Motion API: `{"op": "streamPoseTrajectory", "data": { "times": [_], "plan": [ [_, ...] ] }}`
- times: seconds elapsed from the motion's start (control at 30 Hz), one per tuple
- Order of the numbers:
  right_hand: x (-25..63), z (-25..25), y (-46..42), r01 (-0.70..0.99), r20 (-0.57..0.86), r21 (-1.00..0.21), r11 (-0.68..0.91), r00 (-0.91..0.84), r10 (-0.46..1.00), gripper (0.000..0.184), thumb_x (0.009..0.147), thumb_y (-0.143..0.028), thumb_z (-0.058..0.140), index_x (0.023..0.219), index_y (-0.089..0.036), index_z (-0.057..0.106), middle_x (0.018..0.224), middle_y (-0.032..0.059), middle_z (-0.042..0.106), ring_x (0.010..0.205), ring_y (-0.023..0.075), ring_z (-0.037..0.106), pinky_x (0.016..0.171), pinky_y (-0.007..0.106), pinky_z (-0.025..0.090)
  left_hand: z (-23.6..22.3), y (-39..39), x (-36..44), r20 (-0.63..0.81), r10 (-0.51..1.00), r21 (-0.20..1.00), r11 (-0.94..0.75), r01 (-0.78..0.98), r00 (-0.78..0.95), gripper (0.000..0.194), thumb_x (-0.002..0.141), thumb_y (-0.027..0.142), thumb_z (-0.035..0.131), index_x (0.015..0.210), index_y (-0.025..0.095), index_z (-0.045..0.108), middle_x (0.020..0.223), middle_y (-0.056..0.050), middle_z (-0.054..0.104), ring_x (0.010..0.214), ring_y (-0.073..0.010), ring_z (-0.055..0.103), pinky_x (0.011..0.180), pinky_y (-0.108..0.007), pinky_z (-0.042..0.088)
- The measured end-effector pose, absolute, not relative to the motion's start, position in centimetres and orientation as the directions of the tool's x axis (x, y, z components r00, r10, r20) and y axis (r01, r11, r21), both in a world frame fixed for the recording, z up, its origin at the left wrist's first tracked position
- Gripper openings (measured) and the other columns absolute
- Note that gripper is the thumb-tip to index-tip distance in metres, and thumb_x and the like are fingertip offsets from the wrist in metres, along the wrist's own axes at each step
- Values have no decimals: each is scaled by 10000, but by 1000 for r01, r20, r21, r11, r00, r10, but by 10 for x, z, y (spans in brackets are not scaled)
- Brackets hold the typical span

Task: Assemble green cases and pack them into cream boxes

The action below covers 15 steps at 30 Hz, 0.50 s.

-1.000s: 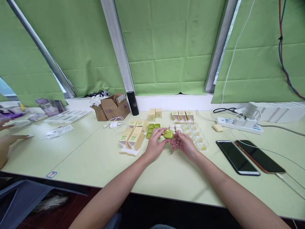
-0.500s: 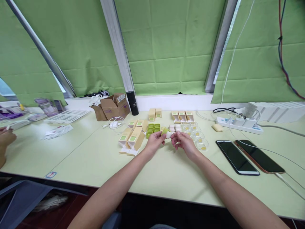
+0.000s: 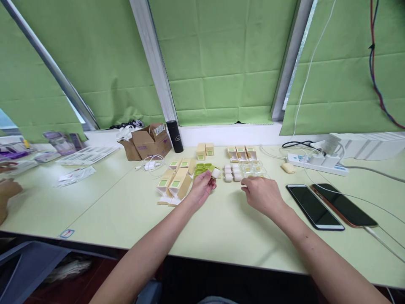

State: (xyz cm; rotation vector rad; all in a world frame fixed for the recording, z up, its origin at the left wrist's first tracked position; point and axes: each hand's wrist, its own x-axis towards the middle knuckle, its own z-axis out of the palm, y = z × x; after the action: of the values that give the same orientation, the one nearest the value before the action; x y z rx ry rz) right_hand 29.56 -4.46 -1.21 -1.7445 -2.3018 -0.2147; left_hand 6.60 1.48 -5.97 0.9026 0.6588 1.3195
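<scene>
My left hand (image 3: 202,188) is closed around a small rounded white case (image 3: 215,173), with a piece of green sleeve showing at its left side. Behind that hand lies a cluster of green square sleeves (image 3: 200,167), partly covered by the fingers. Small white cases (image 3: 232,173) stand in a group between my two hands. Palm down, my right hand (image 3: 262,193) is over the near part of a group of clear plastic shells (image 3: 253,168) with yellow round marks. Its fingers are curled together; whatever the fingertips hold is hidden under them.
Cream boxes with green squares (image 3: 179,181) lie left of centre; more boxes (image 3: 242,154) stand behind. A cardboard box (image 3: 152,145), a black bottle (image 3: 175,136), two phones (image 3: 314,207) and a power strip (image 3: 316,164) are around. Another person's hand (image 3: 9,192) is at far left.
My right hand has left the white case and moved right, turning palm down over the clear shells. My left hand has moved slightly left and still holds the case.
</scene>
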Motion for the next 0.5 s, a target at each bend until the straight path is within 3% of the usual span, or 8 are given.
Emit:
{"op": "streamPoseTrajectory", "data": {
  "times": [0.13, 0.3, 0.5],
  "plan": [
    [331, -17, -54, 975, 278, 96, 202, -221, 935, 141, 901, -135, 640, 935, -205, 758, 1002, 147, 756, 1018, 301, 675, 610, 292, 392, -58, 14, 67, 84, 985, 850, 6, -526, 148, 516, 695, 512, 962, 893, 151, 651, 794, 7, 622, 652, -82, 546, 570, -218, 432],
    [363, -27, -59, 967, 216, 212, 141, -187, 958, 209, 841, -61, 627, 933, -167, 783, 986, 184, 730, 974, 323, 652, 646, 329, 441, -57, 13, 68, 86, 986, 856, 2, -517, 146, 534, 701, 558, 943, 892, 150, 655, 793, 7, 620, 649, -81, 542, 570, -222, 431],
    [350, -31, -57, 968, 227, 154, 200, -232, 946, 254, 864, 14, 561, 863, -158, 749, 913, 152, 719, 910, 291, 676, 661, 329, 429, -58, 14, 68, 90, 985, 866, -4, -500, 148, 537, 707, 581, 930, 873, 149, 657, 793, 2, 623, 648, -80, 540, 573, -220, 435]
  ]
}}
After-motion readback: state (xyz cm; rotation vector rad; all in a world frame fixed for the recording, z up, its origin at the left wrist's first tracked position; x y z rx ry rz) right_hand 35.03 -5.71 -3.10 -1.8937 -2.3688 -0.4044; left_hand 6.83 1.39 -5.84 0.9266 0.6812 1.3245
